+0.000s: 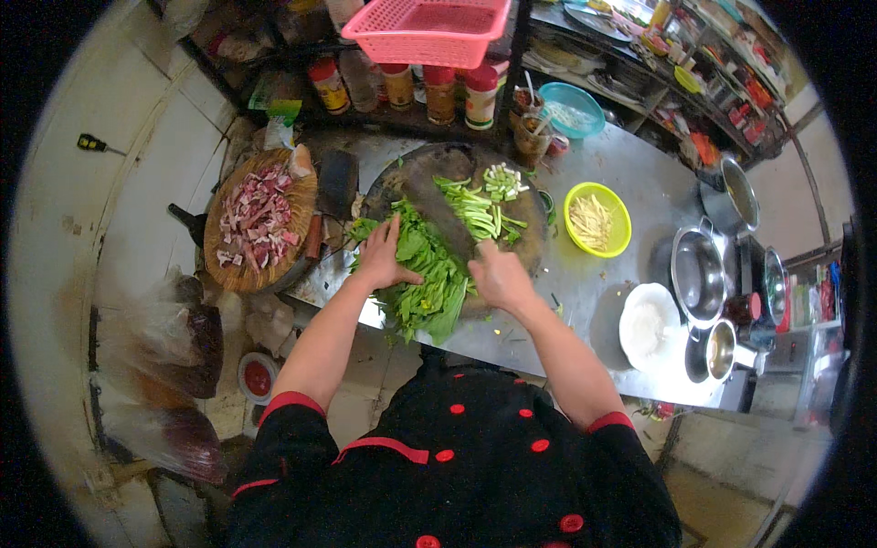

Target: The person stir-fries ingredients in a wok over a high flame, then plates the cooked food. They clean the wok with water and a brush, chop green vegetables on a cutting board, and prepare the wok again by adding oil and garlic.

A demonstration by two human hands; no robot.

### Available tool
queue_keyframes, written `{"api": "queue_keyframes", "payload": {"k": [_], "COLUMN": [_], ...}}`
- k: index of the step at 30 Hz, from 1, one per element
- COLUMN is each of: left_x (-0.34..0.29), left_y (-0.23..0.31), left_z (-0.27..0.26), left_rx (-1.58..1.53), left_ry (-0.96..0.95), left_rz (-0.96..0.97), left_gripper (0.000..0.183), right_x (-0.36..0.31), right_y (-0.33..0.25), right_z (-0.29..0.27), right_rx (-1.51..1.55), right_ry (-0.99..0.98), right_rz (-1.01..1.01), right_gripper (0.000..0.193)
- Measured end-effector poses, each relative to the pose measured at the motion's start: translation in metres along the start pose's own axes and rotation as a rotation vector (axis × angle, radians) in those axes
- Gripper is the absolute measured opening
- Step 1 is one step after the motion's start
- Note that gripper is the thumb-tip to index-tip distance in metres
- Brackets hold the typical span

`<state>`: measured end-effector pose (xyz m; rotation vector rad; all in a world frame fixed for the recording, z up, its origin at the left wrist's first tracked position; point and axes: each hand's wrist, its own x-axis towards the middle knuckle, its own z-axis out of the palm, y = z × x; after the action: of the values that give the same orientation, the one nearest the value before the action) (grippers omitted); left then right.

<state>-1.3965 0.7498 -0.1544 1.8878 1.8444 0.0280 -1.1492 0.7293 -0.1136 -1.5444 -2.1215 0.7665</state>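
My left hand (382, 258) lies with fingers spread on a heap of leafy greens (425, 297), which hangs over the near edge of a round chopping board (533, 217). In my closed right hand (502, 276) is the handle of a cleaver (440, 215). Its dark blade slants away to the far left across the board, between the leaves and a pile of cut green stems (477, 210). Short white-green pieces (502, 181) sit beyond those stems. The blade's cutting edge is hard to make out.
Chopped meat (260, 215) covers a round wooden board at left, with a second cleaver (338, 181) beside it. Right of my board stand a yellow-green basket (624, 228) of pale strips, a white bowl (649, 320) and metal basins (699, 274). A pink basket (429, 47) tops the rack of jars.
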Motion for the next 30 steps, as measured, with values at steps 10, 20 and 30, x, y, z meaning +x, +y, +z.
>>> {"api": "queue_keyframes", "payload": {"k": [10,20,30], "left_x": [0.004,-0.005,-0.123], "left_y": [0.000,0.159,0.278], "left_z": [-0.071,0.005,0.154], "left_rx": [-0.149,-0.232,-0.265], "left_ry": [-0.187,0.186,-1.296], "left_rz": [0.039,0.420,0.585], "left_gripper": [0.104,0.065,0.042], "right_x": [-0.177,-0.131,-0.382], "right_y": [0.087,0.111,0.046], "right_z": [-0.013,0.066,0.016], "right_rx": [-0.376,0.359,0.199], "right_ry": [0.303,0.466,1.074], "right_rz": [0.454,0.959,1.026], "right_gripper": [0.054,0.027,0.034]}}
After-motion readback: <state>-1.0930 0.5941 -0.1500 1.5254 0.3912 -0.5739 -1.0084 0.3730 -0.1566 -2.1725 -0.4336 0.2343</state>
